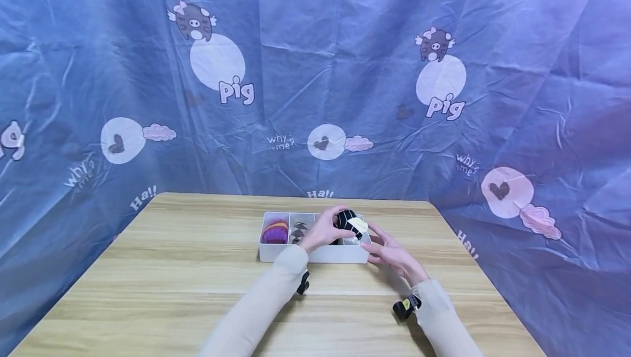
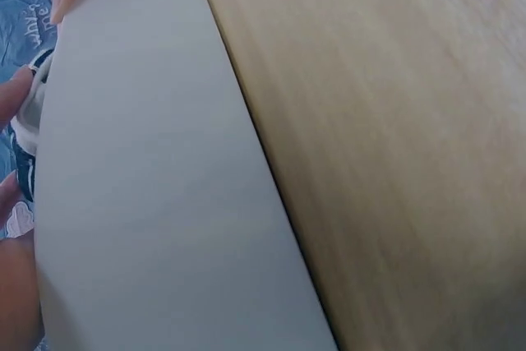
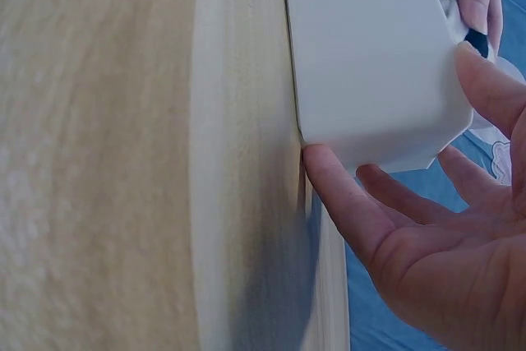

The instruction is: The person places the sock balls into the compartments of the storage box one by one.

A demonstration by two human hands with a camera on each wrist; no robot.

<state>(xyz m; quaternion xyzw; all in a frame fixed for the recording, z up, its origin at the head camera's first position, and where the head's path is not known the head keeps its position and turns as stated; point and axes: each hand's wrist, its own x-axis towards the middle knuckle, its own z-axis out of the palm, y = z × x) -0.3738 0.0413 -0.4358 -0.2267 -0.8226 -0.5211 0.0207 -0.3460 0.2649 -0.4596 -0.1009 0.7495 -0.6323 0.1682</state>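
Note:
A white divided box stands on the table. My left hand grips a rolled black sock with thin white lines and a white patch, over the box's right-end compartment. Part of that sock shows past the box wall in the left wrist view. My right hand holds the box's right end. In the right wrist view its thumb is at the rim and its fingers touch the end wall. A purple and orange rolled sock fills the leftmost compartment, beside a grey patterned one. The left hand hides most of the third compartment.
The light wooden table stretches out around the box on all sides. Behind it hangs a blue printed curtain, which also runs down along both sides. Dark wrist cameras sit under both sleeves.

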